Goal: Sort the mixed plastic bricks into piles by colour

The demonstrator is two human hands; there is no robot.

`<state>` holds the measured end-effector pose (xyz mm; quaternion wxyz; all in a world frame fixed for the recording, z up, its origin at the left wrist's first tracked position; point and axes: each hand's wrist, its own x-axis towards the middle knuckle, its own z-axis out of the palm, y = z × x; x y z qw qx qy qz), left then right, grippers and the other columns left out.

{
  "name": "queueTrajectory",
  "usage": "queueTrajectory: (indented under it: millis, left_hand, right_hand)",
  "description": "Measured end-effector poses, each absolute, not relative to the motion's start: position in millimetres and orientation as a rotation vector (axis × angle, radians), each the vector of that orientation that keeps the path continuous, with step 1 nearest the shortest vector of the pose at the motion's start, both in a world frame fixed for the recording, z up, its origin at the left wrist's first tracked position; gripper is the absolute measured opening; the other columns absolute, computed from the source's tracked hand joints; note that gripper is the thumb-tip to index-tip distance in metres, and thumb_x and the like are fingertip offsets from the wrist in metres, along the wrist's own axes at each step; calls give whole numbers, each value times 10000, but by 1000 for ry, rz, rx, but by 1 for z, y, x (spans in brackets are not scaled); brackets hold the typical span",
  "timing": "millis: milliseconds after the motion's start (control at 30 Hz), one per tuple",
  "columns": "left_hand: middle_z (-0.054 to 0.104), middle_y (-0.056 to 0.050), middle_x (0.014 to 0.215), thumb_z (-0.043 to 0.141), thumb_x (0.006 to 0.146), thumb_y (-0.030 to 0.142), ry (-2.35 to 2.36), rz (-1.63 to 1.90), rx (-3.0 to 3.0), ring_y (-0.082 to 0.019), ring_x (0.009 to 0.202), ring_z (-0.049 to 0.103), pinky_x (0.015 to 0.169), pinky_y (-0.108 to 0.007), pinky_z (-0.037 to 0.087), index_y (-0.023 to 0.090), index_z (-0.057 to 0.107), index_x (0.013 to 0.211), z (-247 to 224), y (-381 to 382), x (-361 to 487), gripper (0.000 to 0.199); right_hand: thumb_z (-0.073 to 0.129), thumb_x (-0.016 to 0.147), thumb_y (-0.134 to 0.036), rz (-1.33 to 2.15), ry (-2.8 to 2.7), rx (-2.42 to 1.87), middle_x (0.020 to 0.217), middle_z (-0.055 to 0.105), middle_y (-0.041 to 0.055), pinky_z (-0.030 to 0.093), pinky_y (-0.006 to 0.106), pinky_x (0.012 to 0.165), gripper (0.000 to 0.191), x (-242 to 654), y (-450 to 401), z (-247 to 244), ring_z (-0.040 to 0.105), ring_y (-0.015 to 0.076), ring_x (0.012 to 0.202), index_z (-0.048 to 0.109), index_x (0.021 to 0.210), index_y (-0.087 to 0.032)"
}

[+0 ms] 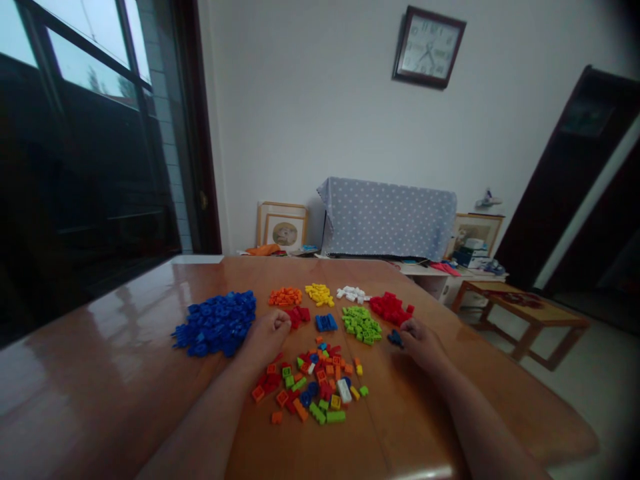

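Note:
My left hand (270, 331) is closed at the left edge of a small red brick group (299, 315), to the right of the large blue piece heap (217, 323). Whatever its curled fingers hold is hidden. My right hand (421, 339) is also closed, its fingertips between the red brick pile (390, 308) and a few dark blue pieces (395, 338); I cannot make out anything in it. Between my forearms lies a loose mix of coloured bricks (320, 380). A row of blue bricks (327, 323) and a lime green pile (362, 324) sit beyond it.
Farther back on the wooden table (165, 400) are orange (285, 297), yellow (320, 294) and white (353, 294) brick piles. Behind the table stands a low cabinet with a cloth-covered object (390, 217). A wooden stool (523, 310) is at the right.

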<state>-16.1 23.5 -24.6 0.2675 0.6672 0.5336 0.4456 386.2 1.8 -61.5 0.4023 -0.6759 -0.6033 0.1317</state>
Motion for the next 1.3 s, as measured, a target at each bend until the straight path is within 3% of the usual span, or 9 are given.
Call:
queueTrajectory:
  millis: [200,333,567,700,833,967,1133,1300]
  left_hand:
    - [635,-1,716,562,778,339,1455,1182,1788,-143,630,546,573,-233,353,171,641,855,-24,25,-17,201]
    - [636,-6,733,559,784,334,1447,1179,1782,-135,619,536,545,-228,329,166,645,862,-25,26,-18,205]
    - [625,-3,711,539,805,315,1459,1156,1831,-129,611,529,547,-230,320,165,630,827,-24,26,-17,177]
    - [616,1,699,542,803,303,1458,1158,1818,-127,606,516,546,-225,311,165,633,838,-23,24,-16,169]
    - [605,9,687,545,794,282,1426,1185,1802,-125,612,512,553,-218,305,164,629,836,-21,21,-16,151]
    - [596,13,669,532,808,312,1427,1188,1812,-127,592,501,547,-225,301,169,626,829,-22,21,-16,172]
    - [619,4,691,544,794,316,1420,1197,1812,-139,612,524,560,-231,312,174,635,837,-23,22,-16,174]
    - [610,-1,686,540,808,313,1377,1156,1824,-139,608,517,554,-234,302,173,629,836,-18,12,-8,169]
  right_hand:
    - [524,780,-273,527,-1767,-1495,709,573,-19,398,231,597,82,341,-17,-40,526,137,660,560,785,-199]
    - [566,817,-266,891,-1923,-1332,693,539,-20,346,225,580,84,305,-44,-18,470,126,650,595,817,-187]
    - [747,751,-381,1180,-2149,-1309,722,530,-38,315,217,552,362,276,-82,13,453,124,637,636,1072,-252]
    - [792,704,-343,1146,-2194,-1322,726,555,-32,329,221,559,415,270,-86,11,479,134,646,651,1088,-269]
    - [741,753,-388,1161,-2046,-1323,704,568,-28,322,220,554,273,264,-81,1,459,120,619,678,976,-243]
    - [689,792,-483,1386,-1666,-1181,762,616,-4,311,210,532,323,264,-74,-4,469,102,602,655,944,-200]
    - [712,773,-445,1519,-1358,-1126,680,595,-28,210,193,455,336,269,-66,-11,407,62,491,635,972,-185]
    - [796,686,-379,1508,-1305,-1138,747,606,-31,197,177,429,375,263,-59,-14,425,46,502,618,956,-189]
